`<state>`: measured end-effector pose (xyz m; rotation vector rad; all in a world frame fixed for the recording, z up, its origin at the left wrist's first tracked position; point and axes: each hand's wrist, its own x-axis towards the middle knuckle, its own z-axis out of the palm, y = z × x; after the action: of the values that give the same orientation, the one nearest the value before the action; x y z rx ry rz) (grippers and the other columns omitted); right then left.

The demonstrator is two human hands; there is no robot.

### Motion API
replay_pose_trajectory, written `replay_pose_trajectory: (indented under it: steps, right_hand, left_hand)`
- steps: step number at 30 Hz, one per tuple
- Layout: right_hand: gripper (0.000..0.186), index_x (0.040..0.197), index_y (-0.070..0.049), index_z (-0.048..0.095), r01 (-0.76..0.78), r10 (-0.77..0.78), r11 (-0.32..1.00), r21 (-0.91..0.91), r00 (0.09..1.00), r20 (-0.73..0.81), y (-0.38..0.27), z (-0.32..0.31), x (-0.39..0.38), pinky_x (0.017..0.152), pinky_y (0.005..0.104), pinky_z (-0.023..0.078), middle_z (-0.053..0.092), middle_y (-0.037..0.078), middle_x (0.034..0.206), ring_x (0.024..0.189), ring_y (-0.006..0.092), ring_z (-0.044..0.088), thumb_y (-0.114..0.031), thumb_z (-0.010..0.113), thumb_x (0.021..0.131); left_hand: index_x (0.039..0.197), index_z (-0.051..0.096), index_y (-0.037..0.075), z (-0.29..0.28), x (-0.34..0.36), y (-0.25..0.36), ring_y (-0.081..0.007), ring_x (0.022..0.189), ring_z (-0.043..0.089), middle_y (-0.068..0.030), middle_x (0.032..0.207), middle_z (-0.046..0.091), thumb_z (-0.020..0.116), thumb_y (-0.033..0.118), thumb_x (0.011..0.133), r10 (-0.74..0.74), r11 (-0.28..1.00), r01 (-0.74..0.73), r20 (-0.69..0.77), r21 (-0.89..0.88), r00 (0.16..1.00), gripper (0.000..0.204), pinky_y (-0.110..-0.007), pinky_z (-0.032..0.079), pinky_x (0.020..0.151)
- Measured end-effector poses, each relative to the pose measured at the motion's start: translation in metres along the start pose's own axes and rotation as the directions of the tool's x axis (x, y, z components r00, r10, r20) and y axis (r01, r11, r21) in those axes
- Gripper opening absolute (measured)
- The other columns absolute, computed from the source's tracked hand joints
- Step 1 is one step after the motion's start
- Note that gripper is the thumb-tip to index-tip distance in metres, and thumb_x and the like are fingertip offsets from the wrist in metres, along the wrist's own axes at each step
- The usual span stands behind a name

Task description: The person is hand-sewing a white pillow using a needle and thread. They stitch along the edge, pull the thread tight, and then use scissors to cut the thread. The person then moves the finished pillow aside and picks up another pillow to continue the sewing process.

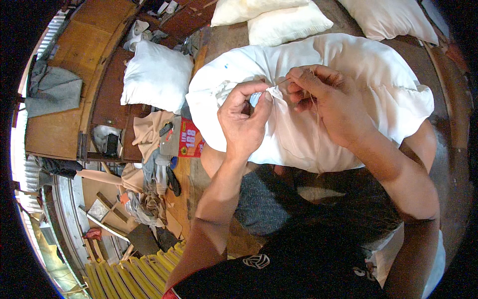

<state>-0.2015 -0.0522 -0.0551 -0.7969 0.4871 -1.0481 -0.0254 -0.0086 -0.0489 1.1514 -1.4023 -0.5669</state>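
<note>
Grey cloth (55,89) on a wooden cabinet (55,134), far L; yellow slats (129,276) lower down, nr the L elbow. Next, a plump white pillow (155,77), w/ a red pack (190,138) below it. Then the big white cushion (308,129), spread across the knees (422,139). L hand (244,117): thumb & index closed on a small gathered fold (275,91) nr the cushion's middle, other fingers curled. R hand (338,99), just beside: thumb & index pinched on what looks like a needle (285,80), too thin to be sure; other fingers bent. Loose thread (318,119) hangs from it over the cushion.

Risks, prob.: fold slips out if the L pinch slackens; L thumb gets pricked b/c it's right by the point; thread knots if it catches on the curled R fingers or a crease.

Room: L edge tight, plump white pillow right there, can't tell if touching. Far edge nr the two upper pillows (289,22); another pillow (393,20) upper R. Most open side for the R arm: R, over the brown surface (448,144).
</note>
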Motion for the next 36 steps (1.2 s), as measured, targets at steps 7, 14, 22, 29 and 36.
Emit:
replay_pose_trajectory:
  steps: [7, 14, 22, 29, 36]
  right_hand:
    - [0.021, 0.098, -0.008, 0.07, -0.185, 0.185, 0.983, 0.004, 0.981, 0.059, -0.006, 0.007, 0.002, 0.055, 0.0204, 0.045, 0.065, -0.002, 0.079, 0.062, 0.0062, 0.055, -0.029, 0.07, 0.093]
    - [0.026, 0.104, 0.0, 0.069, 0.231, -0.158, 0.667, -0.708, 0.973, 0.169, -0.014, -0.002, 0.001, 0.057, 0.0268, 0.047, 0.065, 0.004, 0.077, 0.064, 0.0111, 0.058, -0.024, 0.071, 0.092]
    - [0.021, 0.103, 0.001, 0.07, 0.452, -0.233, 0.338, -0.825, 0.89, 0.391, -0.022, 0.015, -0.002, 0.069, 0.0367, 0.052, 0.069, 0.02, 0.088, 0.073, 0.0313, 0.067, -0.016, 0.067, 0.092]
    - [0.023, 0.109, -0.002, 0.071, 0.35, -0.221, 0.445, -0.824, 0.935, 0.277, -0.016, -0.004, 0.002, 0.067, 0.0333, 0.052, 0.07, 0.012, 0.081, 0.071, 0.0195, 0.066, -0.02, 0.065, 0.095]
    - [0.03, 0.123, 0.001, 0.062, 0.269, -0.207, 0.929, -0.252, 0.946, 0.248, -0.075, 0.001, -0.019, 0.077, 0.0307, 0.054, 0.057, -0.002, 0.075, 0.073, 0.0094, 0.059, -0.018, 0.054, 0.102]
  left_hand:
    - [0.102, 0.073, -0.002, -0.001, 0.001, -0.008, -0.0175, 0.101, 0.066, -0.0125, 0.107, 0.072, 0.07, -0.002, 0.089, 0.058, 0.996, -0.057, 0.012, -0.063, 0.998, 0.013, -0.03, 0.05, 0.092]
    - [0.102, 0.071, -0.004, -0.023, 0.011, 0.007, -0.0208, 0.099, 0.067, -0.0154, 0.104, 0.073, 0.063, 0.009, 0.096, 0.389, 0.902, -0.374, -0.029, 0.213, 0.921, 0.016, -0.032, 0.051, 0.091]
    - [0.102, 0.059, -0.004, -0.026, 0.001, 0.032, -0.0244, 0.083, 0.07, -0.0154, 0.087, 0.069, 0.054, 0.015, 0.102, 0.402, 0.916, -0.391, -0.242, 0.094, 0.883, 0.02, -0.033, 0.059, 0.066]
    - [0.11, 0.056, 0.005, -0.123, 0.005, 0.096, -0.016, 0.072, 0.067, -0.009, 0.084, 0.066, 0.055, 0.033, 0.102, 0.444, 0.837, -0.547, -0.61, 0.021, 0.656, 0.03, -0.021, 0.052, 0.053]
    - [0.122, 0.054, 0.009, -0.18, -0.013, 0.127, -0.017, 0.083, 0.064, -0.0065, 0.098, 0.064, 0.054, 0.031, 0.103, 0.532, 0.787, -0.614, -0.435, -0.063, 0.726, 0.03, -0.025, 0.058, 0.057]
